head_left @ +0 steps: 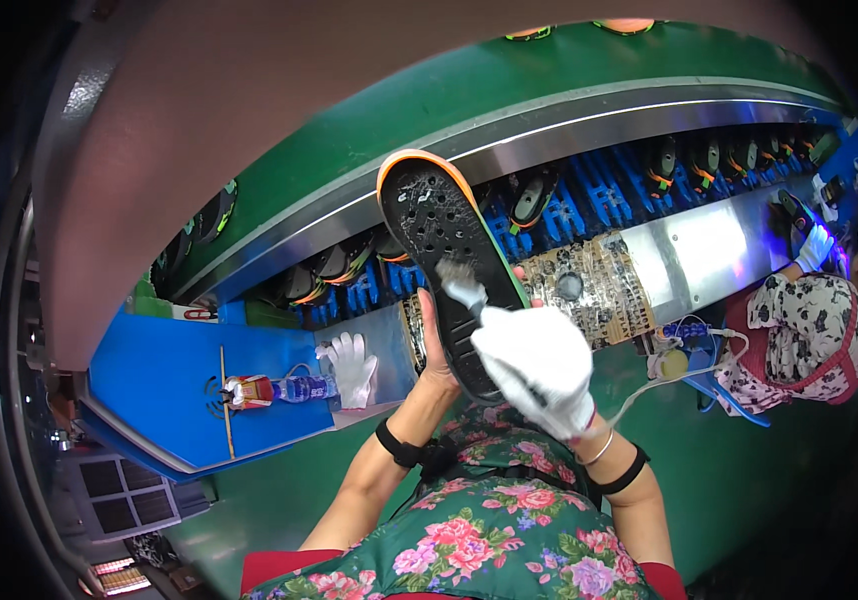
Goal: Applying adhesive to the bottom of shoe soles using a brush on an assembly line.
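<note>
A shoe sole (419,215), black on its upper face with small holes and an orange and green rim, is held tilted up before me. My left hand (433,340), bare, grips it from beneath; some fingertips show at its right edge. In a white glove, my right hand (541,362) is closed round a brush (456,275). The brush's pale bristles are on or just over the middle of the sole; its handle is mostly hidden by the glove. Wet-looking streaks and whitish marks lie near the sole's upper end.
Behind the sole, a metal bench edge (689,265) carries a taped board (589,290). Farther back, soles (532,197) sit on blue racks below a green conveyor belt (404,115). A white glove (351,368) and a bottle (304,388) lie on the blue table (164,385). A co-worker (799,330) works at right.
</note>
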The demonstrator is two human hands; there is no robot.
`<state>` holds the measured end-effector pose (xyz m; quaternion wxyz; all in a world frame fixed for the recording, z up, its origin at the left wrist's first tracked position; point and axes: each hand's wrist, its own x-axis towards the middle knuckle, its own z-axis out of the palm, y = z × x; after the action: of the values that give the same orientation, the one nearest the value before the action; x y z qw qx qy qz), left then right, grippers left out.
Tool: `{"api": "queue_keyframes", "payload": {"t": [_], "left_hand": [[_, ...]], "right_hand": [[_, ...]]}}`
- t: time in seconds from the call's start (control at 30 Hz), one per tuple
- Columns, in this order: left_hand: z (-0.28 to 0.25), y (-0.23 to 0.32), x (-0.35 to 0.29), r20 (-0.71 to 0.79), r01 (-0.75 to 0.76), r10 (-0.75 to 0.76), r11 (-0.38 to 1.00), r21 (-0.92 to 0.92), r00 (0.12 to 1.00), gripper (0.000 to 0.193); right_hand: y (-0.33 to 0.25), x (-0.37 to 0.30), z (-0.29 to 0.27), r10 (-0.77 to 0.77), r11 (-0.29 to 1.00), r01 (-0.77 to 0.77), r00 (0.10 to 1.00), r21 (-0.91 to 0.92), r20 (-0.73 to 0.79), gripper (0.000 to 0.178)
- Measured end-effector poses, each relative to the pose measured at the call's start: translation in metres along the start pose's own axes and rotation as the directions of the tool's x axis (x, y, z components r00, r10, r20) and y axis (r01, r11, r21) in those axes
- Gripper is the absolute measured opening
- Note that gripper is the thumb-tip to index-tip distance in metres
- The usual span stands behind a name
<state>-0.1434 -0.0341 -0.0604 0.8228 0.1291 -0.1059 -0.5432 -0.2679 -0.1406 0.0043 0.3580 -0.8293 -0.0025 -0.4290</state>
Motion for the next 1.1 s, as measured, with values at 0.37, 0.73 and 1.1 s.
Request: {"api": "queue_keyframes", "payload": {"t": [0.37, 0.73, 1.1], "left_hand": [[0.006, 0.020, 0.009, 0.228, 0.109, -0.088, 0.991, -0.081, 0.970, 0.111], [-0.001, 0.025, 0.005, 0.095, 0.000, 0.013, 0.991, -0.137, 0.995, 0.117], [-0.007, 0.031, -0.003, 0.088, -0.098, 0.101, 0.994, -0.038, 0.991, 0.111]], "right_hand": [[-0.009, -0.015, 0.010, 0.016, 0.981, -0.032, 0.996, 0.193, 0.087, 0.027], [-0.009, -0.030, 0.012, 0.008, 0.917, -0.052, 0.994, 0.396, 0.110, 0.031], [0.000, -0.038, 0.011, 0.212, 0.752, -0.298, 0.954, 0.587, 0.214, 0.021]]}}
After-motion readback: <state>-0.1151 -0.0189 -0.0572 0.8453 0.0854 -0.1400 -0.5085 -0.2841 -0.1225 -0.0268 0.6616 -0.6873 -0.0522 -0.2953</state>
